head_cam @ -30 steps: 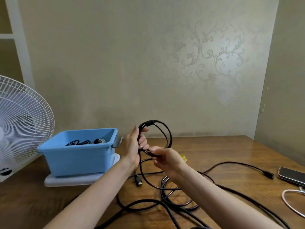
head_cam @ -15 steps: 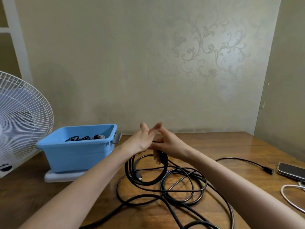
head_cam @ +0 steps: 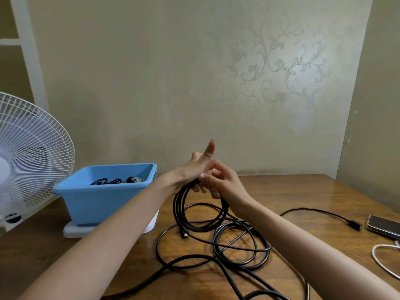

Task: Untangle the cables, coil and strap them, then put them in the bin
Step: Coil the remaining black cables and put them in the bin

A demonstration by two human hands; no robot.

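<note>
Your left hand [head_cam: 192, 171] has straight fingers, with the half-wound black cable coil [head_cam: 178, 207] hanging under it above the wooden worktop [head_cam: 303, 191]. Your right hand [head_cam: 224, 182] has a pinching grip on the strand. The loose loops [head_cam: 242, 264] cross each other, so a quick pull could knot them or slide the coil off.

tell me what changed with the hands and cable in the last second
The coil went from a small raised loop to several turns hanging below the left hand, whose fingers went from curled round it to straight. The right hand kept pinching the coil. The blue bin and phone stayed put.
</note>
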